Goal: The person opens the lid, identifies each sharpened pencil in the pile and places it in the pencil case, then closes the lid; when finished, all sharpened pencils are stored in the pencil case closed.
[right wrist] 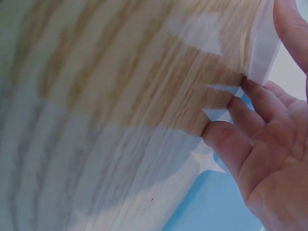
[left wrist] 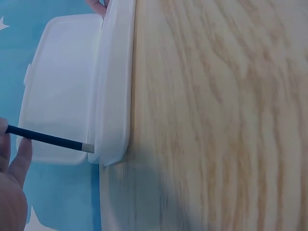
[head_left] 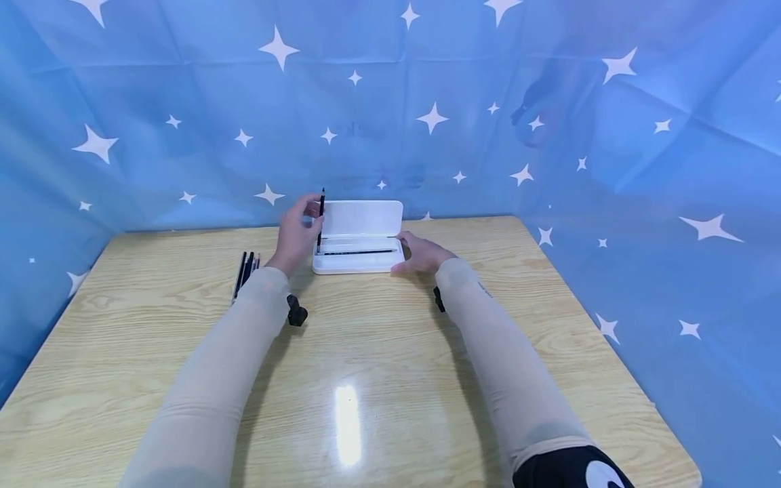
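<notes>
A white pencil case [head_left: 360, 265] stands at the table's far edge with its lid [head_left: 363, 218] raised against the backdrop. One dark pencil [head_left: 360, 252] lies lengthwise inside. My left hand [head_left: 296, 234] pinches another dark pencil [head_left: 321, 220] between thumb and fingers, nearly upright, sharpened tip up. In the left wrist view, the pale lower end of this held pencil [left wrist: 45, 138] overlaps the left end of the case. My right hand [head_left: 424, 253] grips the right end of the case, thumb near the front corner and fingers towards the back.
Several dark pencils [head_left: 247, 268] lie in a group on the wooden table [head_left: 390, 352], left of the case and partly behind my left forearm. A blue backdrop with white stars [head_left: 390, 122] hangs right behind the table's far edge and along the right side.
</notes>
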`<state>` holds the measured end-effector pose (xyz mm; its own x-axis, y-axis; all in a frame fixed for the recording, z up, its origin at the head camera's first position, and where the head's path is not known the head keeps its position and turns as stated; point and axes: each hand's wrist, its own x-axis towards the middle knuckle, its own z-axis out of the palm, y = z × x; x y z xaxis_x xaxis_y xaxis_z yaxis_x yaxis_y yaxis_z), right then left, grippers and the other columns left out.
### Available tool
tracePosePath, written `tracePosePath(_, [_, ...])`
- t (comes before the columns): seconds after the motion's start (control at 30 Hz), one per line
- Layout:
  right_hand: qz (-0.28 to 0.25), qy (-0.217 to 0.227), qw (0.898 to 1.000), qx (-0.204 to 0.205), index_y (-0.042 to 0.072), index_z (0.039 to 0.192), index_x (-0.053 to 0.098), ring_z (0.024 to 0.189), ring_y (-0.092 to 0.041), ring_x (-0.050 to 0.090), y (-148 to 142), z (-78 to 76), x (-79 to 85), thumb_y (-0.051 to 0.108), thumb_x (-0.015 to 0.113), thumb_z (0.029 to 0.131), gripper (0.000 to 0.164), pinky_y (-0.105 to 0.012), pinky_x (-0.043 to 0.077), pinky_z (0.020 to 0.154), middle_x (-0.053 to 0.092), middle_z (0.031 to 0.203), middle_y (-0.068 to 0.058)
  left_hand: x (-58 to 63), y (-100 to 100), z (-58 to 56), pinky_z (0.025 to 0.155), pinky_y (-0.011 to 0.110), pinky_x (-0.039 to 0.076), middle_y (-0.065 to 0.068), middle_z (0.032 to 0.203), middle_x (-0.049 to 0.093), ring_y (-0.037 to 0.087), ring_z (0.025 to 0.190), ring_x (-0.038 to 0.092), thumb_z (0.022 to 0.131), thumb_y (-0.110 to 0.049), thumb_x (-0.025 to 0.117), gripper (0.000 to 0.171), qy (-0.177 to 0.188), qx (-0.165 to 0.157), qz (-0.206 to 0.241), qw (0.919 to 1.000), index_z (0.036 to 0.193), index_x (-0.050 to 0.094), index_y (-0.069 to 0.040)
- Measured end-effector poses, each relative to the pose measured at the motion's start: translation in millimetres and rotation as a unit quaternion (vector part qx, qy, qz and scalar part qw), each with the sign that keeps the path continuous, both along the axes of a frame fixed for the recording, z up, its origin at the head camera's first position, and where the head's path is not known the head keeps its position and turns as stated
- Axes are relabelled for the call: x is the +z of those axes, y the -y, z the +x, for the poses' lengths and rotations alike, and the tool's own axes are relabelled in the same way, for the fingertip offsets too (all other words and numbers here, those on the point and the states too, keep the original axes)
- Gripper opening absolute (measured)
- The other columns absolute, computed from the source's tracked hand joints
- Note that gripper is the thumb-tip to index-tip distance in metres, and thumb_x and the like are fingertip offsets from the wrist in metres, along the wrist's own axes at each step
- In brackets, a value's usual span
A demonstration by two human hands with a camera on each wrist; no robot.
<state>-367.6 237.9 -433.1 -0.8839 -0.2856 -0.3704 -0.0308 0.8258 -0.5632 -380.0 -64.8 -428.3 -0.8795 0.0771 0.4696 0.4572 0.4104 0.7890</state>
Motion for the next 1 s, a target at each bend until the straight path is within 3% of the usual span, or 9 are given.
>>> tracePosePath(0.23, [-0.002,0.0,1.0,-0.002,0.021,0.163,0.015,0.153,-0.029,0.018,-2,-1.4,-2.8,0.043,0.078,0.09,0.099,-0.049,0.022,0.122,0.018,0.169,-0.006,-6.7,-11,-6.9,0.092,0.046,0.051,0.014,0.111,0.065,0.028,0.107,0.06,0.1,-0.003,0.062,0.038,0.02,-0.03,-0.066,0.9972,0.137,0.06,-0.007])
tracePosePath(0.4, [-0.001,0.001,1.0,-0.006,0.022,0.162,0.016,0.153,-0.028,0.019,-2,-0.9,-2.6,0.044,0.079,0.089,0.099,-0.049,0.022,0.122,0.018,0.169,-0.005,-3.3,-17,-6.8,0.096,0.046,0.05,0.013,0.117,0.066,0.028,0.108,0.061,0.099,-0.003,0.064,0.042,0.034,-0.054,-0.144,0.9875,0.14,0.059,-0.007])
tracePosePath(0.6, [0.0,-0.005,1.0,0.004,0.021,0.162,0.016,0.153,-0.03,0.019,0,2.5,2.6,0.044,0.077,0.09,0.098,-0.05,0.022,0.122,0.019,0.169,-0.006,2.9,-25,-7.8,0.096,0.044,0.053,0.013,0.124,0.065,0.027,0.107,0.064,0.1,-0.005,0.063,0.041,0.053,-0.087,-0.234,0.9669,0.141,0.06,-0.009])
tracePosePath(0.77, [-0.003,-0.005,1.0,0.004,0.021,0.162,0.017,0.153,-0.031,0.02,0,2.1,4.0,0.042,0.078,0.09,0.097,-0.051,0.022,0.122,0.02,0.168,-0.007,1.7,-33,-13.2,0.089,0.041,0.055,0.011,0.119,0.069,0.025,0.102,0.066,0.099,-0.004,0.065,0.036,0.064,-0.11,-0.304,0.9441,0.134,0.068,-0.011])
tracePosePath(0.9, [-0.001,0.001,1.0,-0.008,0.023,0.161,0.02,0.153,-0.03,0.021,0,-1.5,0.7,0.043,0.079,0.088,0.096,-0.05,0.022,0.122,0.021,0.168,-0.006,-1.3,-40,-16.5,0.089,0.04,0.054,0.005,0.113,0.071,0.021,0.102,0.065,0.099,-0.006,0.065,0.035,0.086,-0.121,-0.351,0.9245,0.132,0.07,-0.016])
tracePosePath(1.0, [0.002,0.003,1.0,-0.015,0.024,0.161,0.021,0.152,-0.029,0.022,0,-3.3,-1.4,0.045,0.079,0.087,0.096,-0.05,0.023,0.122,0.022,0.168,-0.004,-3.3,-43,-17.6,0.091,0.041,0.053,0.004,0.113,0.073,0.021,0.105,0.065,0.099,-0.008,0.066,0.034,0.095,-0.117,-0.375,0.9147,0.132,0.07,-0.018])
